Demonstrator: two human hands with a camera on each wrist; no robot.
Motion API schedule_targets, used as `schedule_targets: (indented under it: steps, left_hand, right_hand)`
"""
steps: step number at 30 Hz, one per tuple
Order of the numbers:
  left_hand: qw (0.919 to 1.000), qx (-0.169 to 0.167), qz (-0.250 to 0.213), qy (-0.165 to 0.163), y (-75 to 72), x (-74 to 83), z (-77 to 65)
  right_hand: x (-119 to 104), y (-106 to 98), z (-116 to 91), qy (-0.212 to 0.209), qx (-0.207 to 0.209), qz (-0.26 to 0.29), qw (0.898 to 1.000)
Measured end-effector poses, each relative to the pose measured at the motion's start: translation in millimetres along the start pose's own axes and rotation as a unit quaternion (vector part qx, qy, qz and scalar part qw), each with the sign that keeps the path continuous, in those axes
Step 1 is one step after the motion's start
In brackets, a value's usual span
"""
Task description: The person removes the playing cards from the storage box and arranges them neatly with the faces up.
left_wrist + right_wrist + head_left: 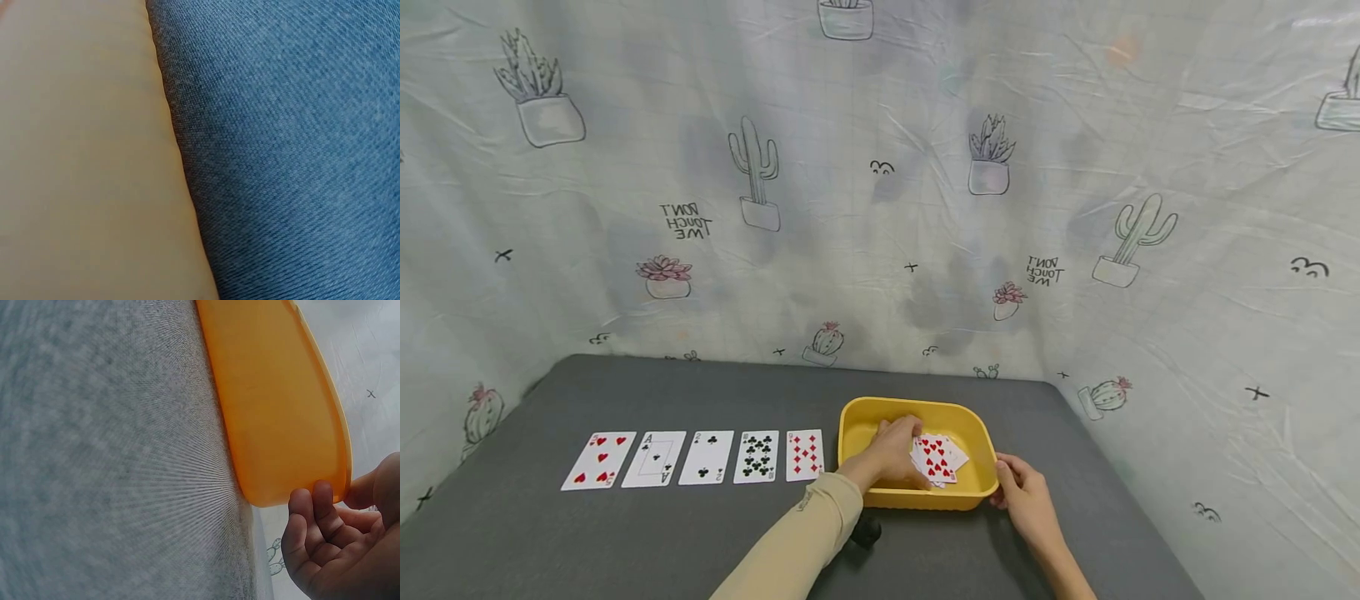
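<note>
Pinching the rim of the yellow tray [925,500] at its right end with the right hand [1028,497], presumably to steady it during a reach inside by the left hand [891,454]. Showing five cards [705,457] face up along the dark table [662,546], left of the tray, spaced seemingly for easy reading. Containing, inside the tray, a loose card pile [936,457] just beside the left hand, with no way to tell a grip there.

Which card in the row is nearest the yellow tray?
The diamonds card at the row's right end, beside the yellow tray; the other four cards lie farther left.
</note>
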State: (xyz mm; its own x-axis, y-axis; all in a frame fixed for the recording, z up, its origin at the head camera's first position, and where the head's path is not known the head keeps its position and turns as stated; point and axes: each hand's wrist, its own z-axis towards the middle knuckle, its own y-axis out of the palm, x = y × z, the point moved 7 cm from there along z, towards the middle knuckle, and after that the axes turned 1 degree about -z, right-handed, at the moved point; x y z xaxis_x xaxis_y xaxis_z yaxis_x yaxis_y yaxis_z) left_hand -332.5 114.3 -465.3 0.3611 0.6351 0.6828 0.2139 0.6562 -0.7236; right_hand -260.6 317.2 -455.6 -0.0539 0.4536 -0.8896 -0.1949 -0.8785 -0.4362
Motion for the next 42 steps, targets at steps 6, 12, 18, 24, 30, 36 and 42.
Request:
schedule_targets:
  steps: [6,12,18,24,30,36,42]
  left_hand:
    - [0.9997,0.002,0.012,0.023,0.7,2.8,2.0]
    - [0.9982,-0.009,0.005,0.058,4.3,5.3,1.6]
    - [0.9941,-0.026,-0.002,0.105,-16.0,11.6,-15.6]
    - [0.9898,-0.023,-0.047,0.133,-62.8,18.0,-50.3]
    - [0.9845,-0.003,-0.056,0.166,-109.8,12.3,-93.3]
    - [0.984,0.042,-0.067,0.16,-163.3,-20.1,-158.3]
    - [0.9824,0.128,0.014,0.135,-223.6,-79.4,-226.5]
  right_hand:
    - [2,-2,0,0.002,0.002,-0.004,1.0]
    - [5,-4,-1,0.003,0.002,-0.007,1.0]
    - [3,-4,-1,-0.004,-0.001,-0.013,1.0]
    - [-4,-4,-3,-0.015,-0.002,-0.014,1.0]
    - [-5,-3,-3,-0.006,-0.005,-0.019,1.0]
    - [-2,-2,-3,-0.004,-0.005,-0.016,1.0]
    - [-2,-4,-5,0.002,-0.007,-0.017,1.0]
